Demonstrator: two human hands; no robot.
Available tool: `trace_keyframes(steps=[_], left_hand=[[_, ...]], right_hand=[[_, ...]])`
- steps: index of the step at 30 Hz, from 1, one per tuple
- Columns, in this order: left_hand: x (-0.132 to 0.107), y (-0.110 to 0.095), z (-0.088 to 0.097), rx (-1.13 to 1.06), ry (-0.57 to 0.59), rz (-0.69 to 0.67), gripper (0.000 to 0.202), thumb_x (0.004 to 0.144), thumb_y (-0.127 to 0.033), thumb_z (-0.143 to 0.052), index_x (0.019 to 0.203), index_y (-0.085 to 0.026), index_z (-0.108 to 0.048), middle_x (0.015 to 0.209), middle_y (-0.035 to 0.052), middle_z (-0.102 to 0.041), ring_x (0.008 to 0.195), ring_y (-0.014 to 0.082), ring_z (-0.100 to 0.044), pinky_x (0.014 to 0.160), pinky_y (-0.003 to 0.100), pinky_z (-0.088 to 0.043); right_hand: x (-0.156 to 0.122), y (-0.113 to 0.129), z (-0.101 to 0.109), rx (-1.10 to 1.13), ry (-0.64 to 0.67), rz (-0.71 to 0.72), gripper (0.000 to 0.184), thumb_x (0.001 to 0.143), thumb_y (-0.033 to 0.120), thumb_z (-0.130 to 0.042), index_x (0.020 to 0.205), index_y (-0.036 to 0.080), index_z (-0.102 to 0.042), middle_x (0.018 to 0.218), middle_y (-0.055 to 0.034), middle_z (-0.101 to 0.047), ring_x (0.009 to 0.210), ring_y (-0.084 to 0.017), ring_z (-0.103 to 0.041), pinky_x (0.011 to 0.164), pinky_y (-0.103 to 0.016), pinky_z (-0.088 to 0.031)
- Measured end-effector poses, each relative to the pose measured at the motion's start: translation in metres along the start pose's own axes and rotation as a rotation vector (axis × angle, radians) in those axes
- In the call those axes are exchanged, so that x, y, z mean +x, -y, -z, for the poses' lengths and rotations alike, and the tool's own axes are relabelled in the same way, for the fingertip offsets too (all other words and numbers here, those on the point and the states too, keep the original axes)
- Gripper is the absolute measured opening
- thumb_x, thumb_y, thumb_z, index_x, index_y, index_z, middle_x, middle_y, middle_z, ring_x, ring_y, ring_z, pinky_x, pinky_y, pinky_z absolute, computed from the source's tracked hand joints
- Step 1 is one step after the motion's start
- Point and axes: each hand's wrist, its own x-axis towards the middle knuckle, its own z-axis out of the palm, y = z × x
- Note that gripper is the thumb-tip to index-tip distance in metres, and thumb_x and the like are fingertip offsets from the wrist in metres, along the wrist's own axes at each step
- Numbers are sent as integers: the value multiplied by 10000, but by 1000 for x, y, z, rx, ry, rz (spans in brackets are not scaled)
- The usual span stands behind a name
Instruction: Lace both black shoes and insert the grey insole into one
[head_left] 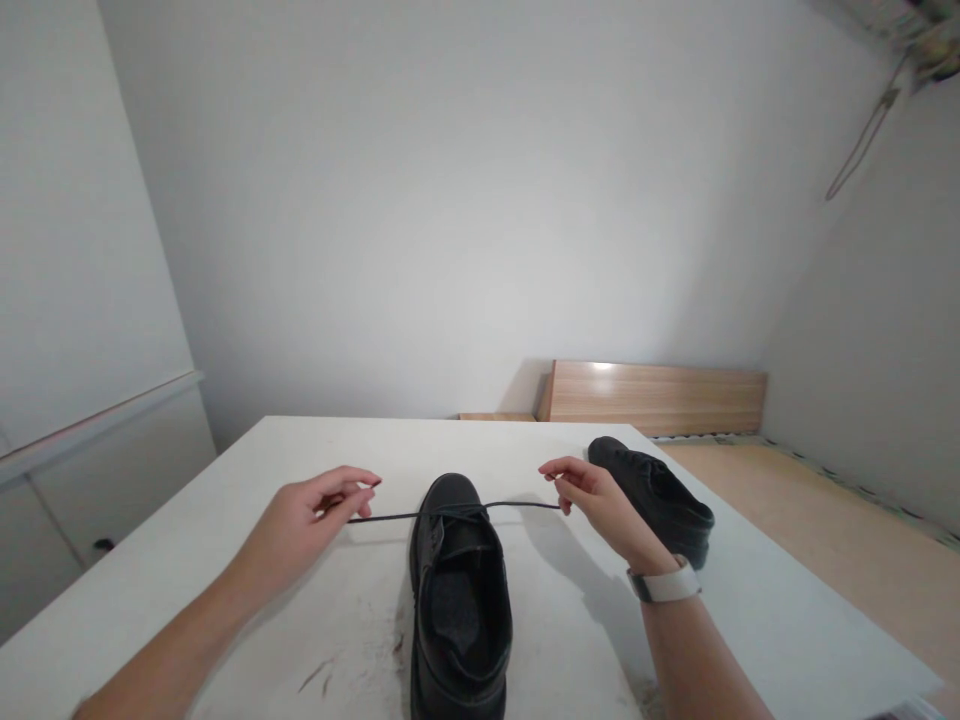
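Observation:
A black shoe lies on the white table in front of me, toe pointing away. A black shoelace runs taut across its front, stretched out to both sides. My left hand pinches the lace's left end, left of the shoe. My right hand, with a white watch on its wrist, pinches the right end. A second black shoe lies behind my right hand, near the table's right edge.
The tabletop has dark scuff marks near its front. A wooden bed frame stands behind the table against the white wall. A low white cabinet is on the left.

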Motion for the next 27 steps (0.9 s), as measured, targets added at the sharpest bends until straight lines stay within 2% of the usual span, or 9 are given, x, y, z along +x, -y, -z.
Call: trace_keyframes(steps=[2,4,8,11,17,23,27], left_hand=[[-5,-7,-12,45,121,-37,267,892,-445,-590,903,-205,-708,739,46,-703,682,194,-630,617,246,-438],[-10,-13,-23,101,205,-93,254,926,-393,-540,872,-201,-697,759,40,-702,671,178,-620,610,239,-422],[-15,-16,-38,230,265,-223,228,933,-289,-495,891,-205,-702,816,35,-699,705,164,-609,624,238,-416],[-16,-15,-44,256,275,-267,231,929,-246,-473,900,-206,-698,833,37,-697,723,164,-610,636,243,-425],[-18,-18,-48,266,242,-263,221,930,-224,-474,915,-202,-694,847,40,-693,762,175,-615,645,247,-430],[-19,-20,-52,255,236,-265,210,926,-199,-476,910,-199,-685,827,34,-669,728,164,-593,644,251,-422],[-20,-21,-55,276,208,-318,200,937,-175,-486,911,-188,-684,796,40,-654,729,174,-582,662,273,-434]], right_hand=[[-3,7,-7,27,124,-8,350,787,444,-715,967,144,-699,772,-25,-656,598,-130,-591,602,-286,-495],[-6,10,-16,83,249,-41,371,797,470,-728,966,144,-672,776,-33,-668,635,-144,-628,637,-301,-530],[-11,11,-33,102,384,-104,380,798,513,-744,880,153,-653,726,-29,-659,678,-164,-648,643,-311,-563],[-14,10,-43,50,395,-53,337,840,492,-714,854,161,-655,746,-24,-641,680,-152,-623,627,-293,-555],[-17,16,-52,-173,347,162,210,928,383,-625,878,183,-669,845,-38,-653,757,-161,-589,669,-287,-486],[-20,20,-56,-177,339,101,165,919,339,-617,872,184,-645,829,-26,-655,756,-164,-595,651,-274,-450],[-20,19,-58,-167,323,99,102,902,274,-624,860,184,-648,826,-26,-663,770,-172,-601,695,-291,-463]])
